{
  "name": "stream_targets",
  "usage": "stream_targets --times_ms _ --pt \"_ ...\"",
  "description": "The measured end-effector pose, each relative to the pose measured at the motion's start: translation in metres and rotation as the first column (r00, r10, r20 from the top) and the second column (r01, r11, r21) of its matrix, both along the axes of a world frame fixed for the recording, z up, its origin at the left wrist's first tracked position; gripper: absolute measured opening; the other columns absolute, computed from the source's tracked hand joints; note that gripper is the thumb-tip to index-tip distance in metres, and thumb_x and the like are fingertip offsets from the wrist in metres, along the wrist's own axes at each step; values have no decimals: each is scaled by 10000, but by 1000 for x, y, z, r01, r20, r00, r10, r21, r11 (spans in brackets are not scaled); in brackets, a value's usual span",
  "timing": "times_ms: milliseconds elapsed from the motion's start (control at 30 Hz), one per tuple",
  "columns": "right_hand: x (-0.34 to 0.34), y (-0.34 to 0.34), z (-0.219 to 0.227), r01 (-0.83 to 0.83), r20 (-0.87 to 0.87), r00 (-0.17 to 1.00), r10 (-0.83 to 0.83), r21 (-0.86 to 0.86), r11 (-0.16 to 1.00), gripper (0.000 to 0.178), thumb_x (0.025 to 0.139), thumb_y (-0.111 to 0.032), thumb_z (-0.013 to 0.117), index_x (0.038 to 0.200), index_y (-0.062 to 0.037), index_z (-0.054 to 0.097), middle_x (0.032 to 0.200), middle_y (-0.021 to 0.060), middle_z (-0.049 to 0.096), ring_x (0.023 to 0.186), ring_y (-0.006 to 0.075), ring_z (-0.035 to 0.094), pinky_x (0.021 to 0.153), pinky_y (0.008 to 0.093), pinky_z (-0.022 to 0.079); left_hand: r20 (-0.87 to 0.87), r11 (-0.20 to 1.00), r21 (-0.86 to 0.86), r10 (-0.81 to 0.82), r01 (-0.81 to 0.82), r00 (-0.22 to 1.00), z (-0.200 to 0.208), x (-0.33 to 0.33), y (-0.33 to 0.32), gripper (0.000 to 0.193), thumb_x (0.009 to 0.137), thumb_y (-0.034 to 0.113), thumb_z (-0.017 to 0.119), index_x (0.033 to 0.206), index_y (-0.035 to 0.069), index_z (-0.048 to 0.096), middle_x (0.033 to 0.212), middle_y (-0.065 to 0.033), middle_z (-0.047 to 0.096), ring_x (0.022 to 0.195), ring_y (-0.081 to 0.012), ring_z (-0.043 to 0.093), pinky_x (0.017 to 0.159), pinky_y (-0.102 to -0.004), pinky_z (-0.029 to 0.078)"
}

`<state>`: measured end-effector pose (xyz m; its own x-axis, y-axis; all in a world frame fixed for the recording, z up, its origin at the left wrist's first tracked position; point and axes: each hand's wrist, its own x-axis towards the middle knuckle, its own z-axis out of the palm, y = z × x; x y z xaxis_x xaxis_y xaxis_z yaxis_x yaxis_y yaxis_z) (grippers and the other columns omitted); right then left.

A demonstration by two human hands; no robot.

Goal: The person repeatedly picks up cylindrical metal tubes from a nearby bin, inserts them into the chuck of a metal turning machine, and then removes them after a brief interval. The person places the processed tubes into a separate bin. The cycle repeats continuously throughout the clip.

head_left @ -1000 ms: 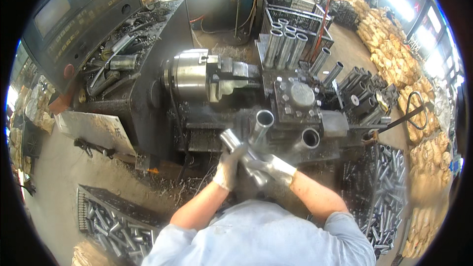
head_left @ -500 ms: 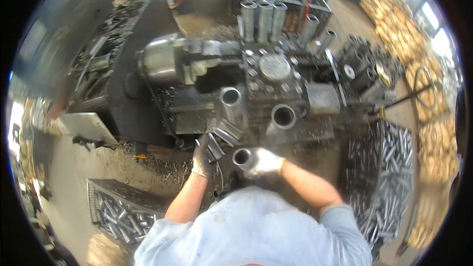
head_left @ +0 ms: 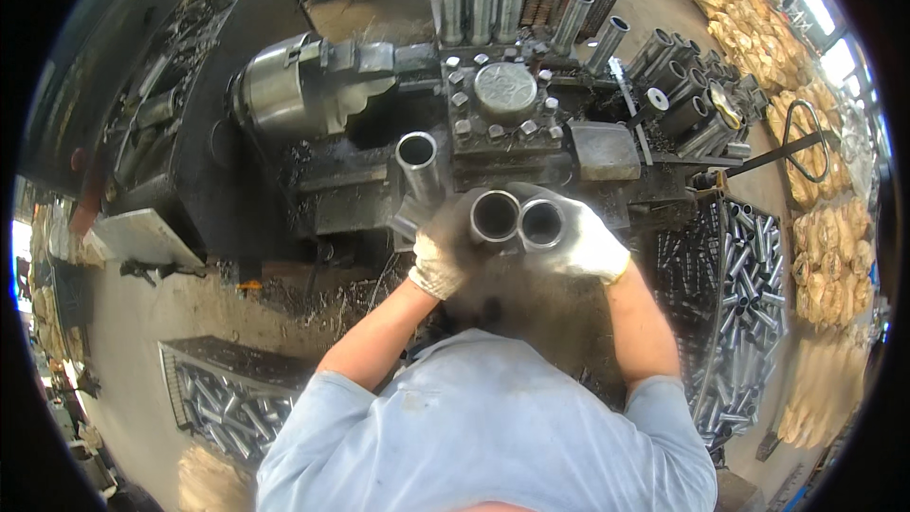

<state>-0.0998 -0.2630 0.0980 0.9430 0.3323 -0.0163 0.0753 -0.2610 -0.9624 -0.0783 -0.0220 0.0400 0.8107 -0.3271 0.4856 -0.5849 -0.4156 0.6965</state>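
Note:
Two open-ended metal tubes stand side by side in front of me, their rims touching or nearly so. My left hand (head_left: 444, 245), in a dirty work glove, is closed round the left tube (head_left: 495, 216). The right tube (head_left: 542, 225) is gripped by my gloved right hand (head_left: 592, 245), which wraps it from the right. Left of them, another upright tube (head_left: 418, 163) rests on the lathe bed. A shiny metal piece (head_left: 405, 226) shows partly behind my left hand. My fingertips are partly hidden by the tubes.
The lathe chuck (head_left: 275, 85) is at the left, beside the bolted tool post (head_left: 504, 90). Several tubes (head_left: 482, 5) stand at the back, with more tubes (head_left: 687, 114) at the right. Bins of metal pieces flank me, on the left (head_left: 227, 408) and right (head_left: 749, 313).
My right hand has brought its tube up and to the right. My left hand has left the shiny pieces and now grips a tube beside it. The whole view has shifted slightly.

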Motion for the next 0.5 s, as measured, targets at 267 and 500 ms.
stream_targets --times_ms 267,500 --pt "-20 13 -8 12 -104 994 -30 -172 985 602 701 -153 884 1269 -28 731 1076 115 793 994 195 754 946 358 605 -644 617 -598 -750 -512 -151 -70 -39 40 672 1099 594 523 1466 34 580 1229 -207 750 1056 -342 773 936 -457 652" --pt "14 25 -26 375 27 926 -376 -166 912 469 764 -190 910 1172 -42 734 966 84 773 883 157 726 836 350 603 -719 669 -624 -694 -404 -37 -56 -33 80 616 1014 485 711 1442 68 565 1168 -147 731 958 -255 753 798 -386 662"
